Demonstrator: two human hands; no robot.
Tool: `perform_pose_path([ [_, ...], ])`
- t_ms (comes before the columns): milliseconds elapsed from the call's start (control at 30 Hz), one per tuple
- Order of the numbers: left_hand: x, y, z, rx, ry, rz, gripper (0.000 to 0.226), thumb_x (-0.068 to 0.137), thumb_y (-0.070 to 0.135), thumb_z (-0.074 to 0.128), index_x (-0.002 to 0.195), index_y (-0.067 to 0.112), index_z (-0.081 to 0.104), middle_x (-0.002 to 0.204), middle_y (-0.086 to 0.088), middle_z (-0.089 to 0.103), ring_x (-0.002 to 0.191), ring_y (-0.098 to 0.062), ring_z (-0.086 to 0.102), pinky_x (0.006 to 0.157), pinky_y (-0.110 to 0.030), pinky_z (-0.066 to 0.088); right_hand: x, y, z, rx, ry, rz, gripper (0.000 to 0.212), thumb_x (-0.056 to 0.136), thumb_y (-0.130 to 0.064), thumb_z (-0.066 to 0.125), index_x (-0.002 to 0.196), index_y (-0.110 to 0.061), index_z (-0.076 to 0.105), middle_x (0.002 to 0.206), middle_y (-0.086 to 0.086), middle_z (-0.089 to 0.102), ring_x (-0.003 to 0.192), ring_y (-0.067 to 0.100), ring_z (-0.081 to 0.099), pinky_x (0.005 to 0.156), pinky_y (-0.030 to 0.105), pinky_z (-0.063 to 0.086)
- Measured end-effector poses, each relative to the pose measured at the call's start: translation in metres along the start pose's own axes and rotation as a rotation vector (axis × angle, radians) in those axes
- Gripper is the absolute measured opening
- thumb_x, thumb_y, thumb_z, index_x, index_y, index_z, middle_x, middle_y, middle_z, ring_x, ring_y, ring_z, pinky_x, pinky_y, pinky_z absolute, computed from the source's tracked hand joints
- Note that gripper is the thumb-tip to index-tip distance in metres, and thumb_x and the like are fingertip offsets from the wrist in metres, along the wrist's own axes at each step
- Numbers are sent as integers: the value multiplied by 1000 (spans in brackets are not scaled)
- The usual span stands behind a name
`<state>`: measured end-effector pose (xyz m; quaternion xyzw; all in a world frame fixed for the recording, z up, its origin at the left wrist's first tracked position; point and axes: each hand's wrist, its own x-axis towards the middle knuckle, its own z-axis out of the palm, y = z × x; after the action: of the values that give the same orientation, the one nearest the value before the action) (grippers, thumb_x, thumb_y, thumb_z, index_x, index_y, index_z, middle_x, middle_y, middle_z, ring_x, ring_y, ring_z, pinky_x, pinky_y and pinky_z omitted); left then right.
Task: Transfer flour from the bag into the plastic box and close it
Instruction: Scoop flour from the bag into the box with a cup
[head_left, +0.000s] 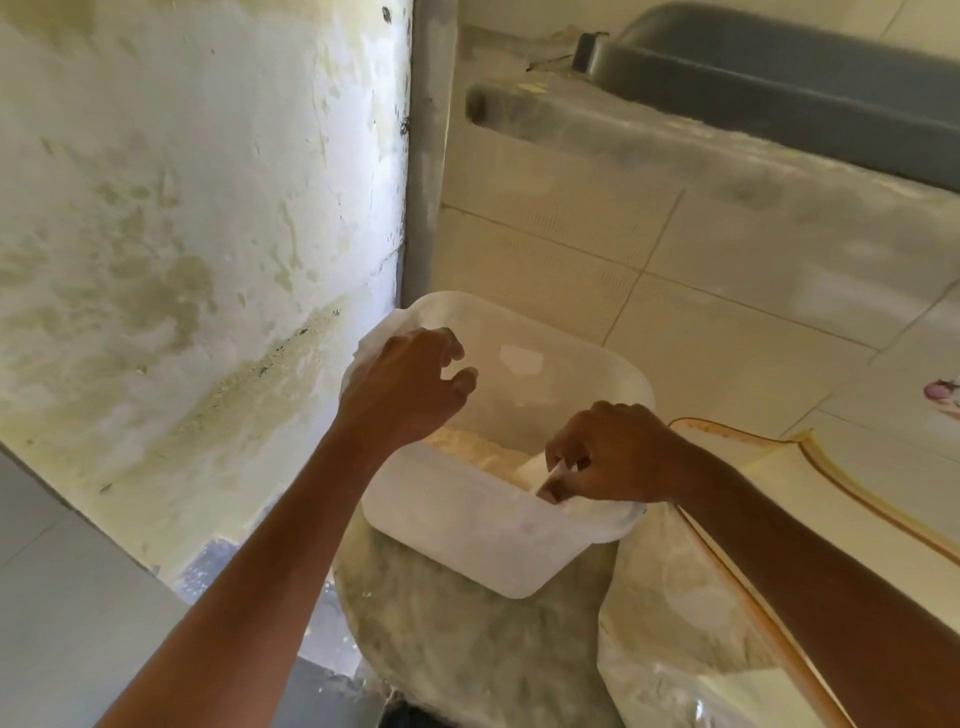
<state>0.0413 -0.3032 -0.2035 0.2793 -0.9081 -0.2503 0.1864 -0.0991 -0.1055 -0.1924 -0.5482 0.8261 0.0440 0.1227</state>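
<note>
I count two hands, one box, one visible patch of flour, and at least two bags.

The translucent white rectangular plastic box (467, 525) sits open-topped, tilted toward me, resting on a flour-dusted clear plastic bag (467, 654) below it. Pale cream flour (467, 449) lies inside the box against the near wall; the far inner walls are bare.

The left hand (405, 384) is at the box's far-left corner, over a white crumpled plastic film (371, 338) draped on the rim. Its fingers (457, 376) are loosely curled; I cannot tell whether they pinch the film or only hover over it.

The right hand (608, 454) is at the near-right rim, fingers curled tight and pinching a thin white strip of film (558, 473) that runs down into the box.

A second, larger clear flour-dusted bag with an orange-yellow seam (691, 623) lies just beside the box on the right, touching its right corner under the right forearm.

Edges and room: a stained whitish wall (182, 234) stands close on the left, a grey vertical frame post (426, 145) just behind the box's far-left corner. Cream floor tiles (727, 291) lie open beyond the far rim. A grey plastic tub (779, 73), dusted white, lies well apart at the upper right.
</note>
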Motion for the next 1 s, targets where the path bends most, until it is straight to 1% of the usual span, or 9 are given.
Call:
perform_pose_path([
  [67,0,0,0,-1,3,1,33,95,52,61,123,35,66,121,19,68,114,-8,63,93,-35,50,0,-2,-1,-18,1,-14,34,78,-71,64,89,-39,70,77,-21,57,79,7,59,71,25,45],
  [167,0,0,-1,-14,-1,-3,33,95,52,61,123,35,66,120,19,68,113,-7,62,90,-33,48,0,-1,-2,4,27,-30,41,79,-72,63,97,-36,74,85,-19,65,82,7,63,71,24,47],
  [233,-1,0,-1,-15,-5,-2,33,96,53,60,123,35,66,121,19,67,114,-7,62,90,-33,47,0,0,1,30,97,-33,40,80,-74,62,93,-37,73,82,-20,64,81,6,64,70,26,49],
  [367,-1,0,-1,-17,-14,7,33,96,52,60,124,34,65,121,18,68,114,-7,62,89,-32,47,-1,1,2,10,93,-41,52,70,-87,42,83,-42,64,72,-21,58,76,4,60,64,25,41],
  [467,-1,1,-2,-10,-22,14,34,97,52,60,125,34,65,122,17,68,114,-7,62,88,-32,45,0,4,2,57,122,-26,52,72,-88,45,84,-42,66,74,-22,60,76,2,59,66,25,42],
  [533,-1,1,-2,-5,-27,18,35,97,52,59,126,33,65,123,17,68,115,-8,62,93,-34,47,-1,1,2,15,87,-39,57,67,-87,37,84,-41,66,69,-24,55,73,3,57,62,22,36],
  [700,-2,3,-3,-2,-30,27,37,97,52,59,126,32,66,124,16,69,115,-9,63,98,-37,48,-3,1,1,60,138,-22,42,83,-70,64,95,-31,75,84,-18,66,82,6,63,71,26,46],
  [867,-5,4,-5,-1,13,46,33,96,50,60,122,31,67,118,16,70,110,-10,65,90,-36,50,-12,9,3,324,378,-69,61,73,-80,63,96,-26,77,87,-9,74,75,5,66,70,40,59],
  [1000,-7,9,-4,-61,77,71,24,95,46,64,115,33,68,112,17,69,102,-11,66,87,-41,55,-38,21,3,314,589,-118,50,77,-68,68,97,-23,76,92,-6,74,79,10,67,69,38,58],
])
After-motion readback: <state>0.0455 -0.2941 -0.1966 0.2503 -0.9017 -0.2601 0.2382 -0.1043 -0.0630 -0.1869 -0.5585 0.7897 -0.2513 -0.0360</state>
